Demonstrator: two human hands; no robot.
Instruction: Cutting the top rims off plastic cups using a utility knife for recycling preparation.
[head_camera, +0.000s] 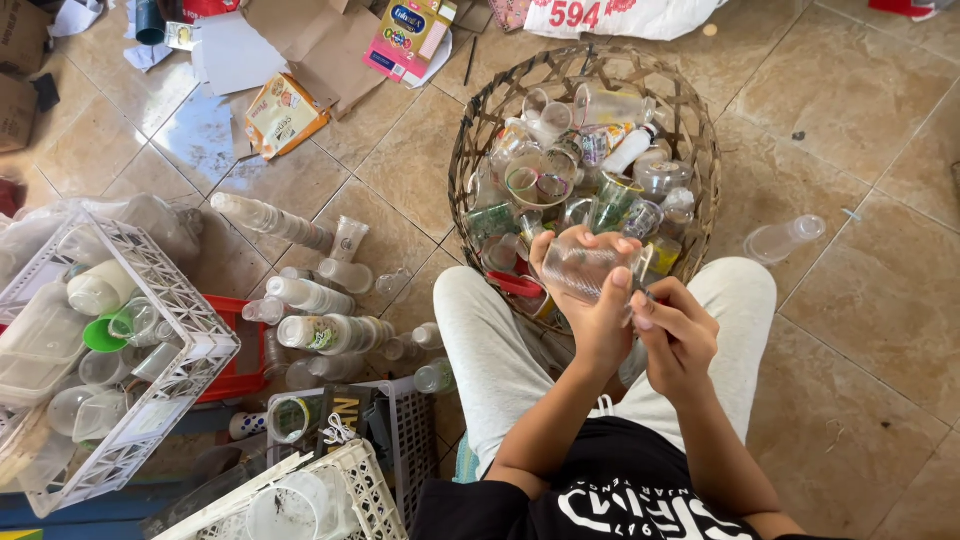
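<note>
**Clear cup held over the lap beside a full woven basket**

Open tiled floor (860, 330) lies to the person's right, bare but for one clear cup (785, 238) lying on its side. To the left the floor is crowded: stacked plastic cups (320, 330) lie in rows against a red tray (240, 370), and white lattice crates (150, 330) hem in that side. Straight ahead, the woven basket (585, 75) stands between the knees, its near rim touching the light trousers (490, 340).

The left hand (595, 310) is wrapped around a clear plastic cup (590, 265), fingers curled over its wall, holding it just above the basket's near edge. The right hand (678, 335) is closed narrow, fingertips pinching at the cup's side; what it grips is too small to tell.

The basket is heaped with clear cups and small bottles. Flattened cardboard (310, 40) and printed cartons (285, 112) lie farther off.
</note>
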